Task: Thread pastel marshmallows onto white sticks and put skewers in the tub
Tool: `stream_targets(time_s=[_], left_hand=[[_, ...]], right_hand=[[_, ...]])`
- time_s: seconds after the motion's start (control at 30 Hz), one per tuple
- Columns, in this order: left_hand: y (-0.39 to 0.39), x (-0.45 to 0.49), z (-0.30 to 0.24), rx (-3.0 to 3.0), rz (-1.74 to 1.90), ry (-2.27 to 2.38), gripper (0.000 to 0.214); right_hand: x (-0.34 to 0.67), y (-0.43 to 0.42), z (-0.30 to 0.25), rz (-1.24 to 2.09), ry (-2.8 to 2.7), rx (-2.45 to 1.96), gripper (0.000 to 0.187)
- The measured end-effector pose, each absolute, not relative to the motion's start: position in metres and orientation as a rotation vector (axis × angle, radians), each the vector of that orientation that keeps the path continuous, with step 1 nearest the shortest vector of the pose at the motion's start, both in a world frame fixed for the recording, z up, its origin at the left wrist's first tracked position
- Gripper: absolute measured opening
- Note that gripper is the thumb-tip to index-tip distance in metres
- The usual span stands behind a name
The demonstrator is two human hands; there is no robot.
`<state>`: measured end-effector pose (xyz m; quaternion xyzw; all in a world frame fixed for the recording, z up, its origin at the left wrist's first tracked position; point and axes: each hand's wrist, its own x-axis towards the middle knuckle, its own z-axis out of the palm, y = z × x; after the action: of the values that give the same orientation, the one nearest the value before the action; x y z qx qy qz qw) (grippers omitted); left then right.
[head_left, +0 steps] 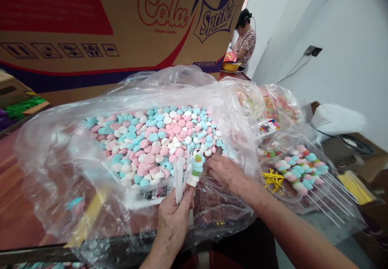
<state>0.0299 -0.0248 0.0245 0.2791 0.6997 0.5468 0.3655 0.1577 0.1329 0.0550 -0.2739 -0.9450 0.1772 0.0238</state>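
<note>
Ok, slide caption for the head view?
Left hand holds thin white sticks and a stack of blue, green and white candies; right hand beside round pink, blue and white candies.

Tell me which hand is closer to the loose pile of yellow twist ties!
Right. The right hand is left of the yellow twist ties, not touching them. The left hand is farther left and lower in view, holding white sticks.

Bare left hand (174, 217), right hand (226, 173) and forearms (292, 225)
</note>
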Motion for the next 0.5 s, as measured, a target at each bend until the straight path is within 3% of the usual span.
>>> stream_targets(time_s=[0.13,0.27,0.5], left_hand=[[-0.025,0.029,0.021,0.757,1.412,1.790,0.041],[-0.024,0.030,0.018,0.748,1.446,1.786,0.040],[-0.021,0.034,0.026,0.686,1.483,1.806,0.039]], right_hand=[[0.169,0.145,0.066,0.797,-2.690,-0.999,0.010],[0.177,0.153,0.069,0.990,-2.488,-1.041,0.013],[0.182,0.148,0.069,1.027,-2.653,-0.813,0.016]])
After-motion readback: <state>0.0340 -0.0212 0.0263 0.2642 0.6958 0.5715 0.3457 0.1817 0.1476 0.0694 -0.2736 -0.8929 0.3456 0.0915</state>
